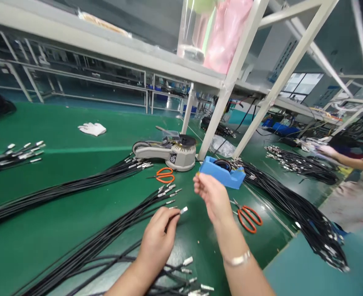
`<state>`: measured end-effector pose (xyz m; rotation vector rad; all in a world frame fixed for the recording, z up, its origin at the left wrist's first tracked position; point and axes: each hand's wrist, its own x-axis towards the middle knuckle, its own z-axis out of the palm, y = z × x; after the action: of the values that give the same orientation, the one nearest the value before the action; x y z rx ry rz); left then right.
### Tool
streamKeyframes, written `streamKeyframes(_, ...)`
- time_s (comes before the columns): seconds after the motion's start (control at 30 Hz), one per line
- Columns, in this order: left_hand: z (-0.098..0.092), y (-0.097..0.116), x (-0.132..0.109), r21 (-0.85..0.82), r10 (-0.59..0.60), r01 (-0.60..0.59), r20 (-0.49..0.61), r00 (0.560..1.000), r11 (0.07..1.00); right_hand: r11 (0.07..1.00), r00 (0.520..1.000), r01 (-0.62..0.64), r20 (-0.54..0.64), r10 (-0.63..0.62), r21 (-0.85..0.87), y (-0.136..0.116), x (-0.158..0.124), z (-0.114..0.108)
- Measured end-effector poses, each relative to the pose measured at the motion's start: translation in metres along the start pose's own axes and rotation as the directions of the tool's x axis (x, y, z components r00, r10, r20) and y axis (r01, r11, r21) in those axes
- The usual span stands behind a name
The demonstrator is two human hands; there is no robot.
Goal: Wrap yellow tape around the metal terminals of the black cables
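Note:
My left hand (pixel 159 234) pinches a black cable close to its end, and the cable's white connector (pixel 183 210) sticks out past the fingertips. Closed fingertips bring my right hand (pixel 212 193) in front of a blue tape dispenser (pixel 223 172). A tiny yellowish bit shows at those fingertips, too small to name. Bundled black cables (pixel 107 230) with metal-tipped ends lie beneath and left of my left hand. More cable ends (pixel 189 271) spread below it. Orange-handled scissors (pixel 249 218) rest to the right of my right wrist.
A grey round tape machine (pixel 179 154) stands behind, with a second pair of orange scissors (pixel 165 175) before it. White frame posts (pixel 218 111) rise beside the dispenser. Black cables (pixel 286 197) stretch along the right. A white glove (pixel 92 129) lies far left. A co-worker's arm (pixel 350 160) reaches in at right.

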<state>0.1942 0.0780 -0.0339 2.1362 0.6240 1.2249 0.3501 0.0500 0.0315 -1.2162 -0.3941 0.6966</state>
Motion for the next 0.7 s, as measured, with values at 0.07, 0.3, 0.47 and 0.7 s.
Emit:
streamKeyframes(0.07,0.002,0.002,0.001,0.005,0.001,-0.001,0.007,1.0,1.0,0.999,1.0,0.025,-0.007,-0.025,-0.046,0.029,-0.047,-0.019)
streamKeyframes(0.3,0.002,0.012,-0.001,0.07,0.061,-0.063,0.023,0.998,0.996,0.998,0.995,0.006,-0.099,-0.011,-0.058,0.067,-0.094,-0.026)
streamKeyframes(0.47,-0.001,0.014,-0.004,0.092,0.149,-0.153,0.042,0.988,0.984,0.998,0.997,0.033,-0.066,-0.037,-0.054,0.057,-0.094,-0.019)
streamKeyframes(0.7,0.0,0.015,-0.003,0.082,0.176,-0.178,0.032,0.984,0.981,0.998,0.999,0.02,-0.035,-0.022,-0.055,0.047,-0.102,-0.014)
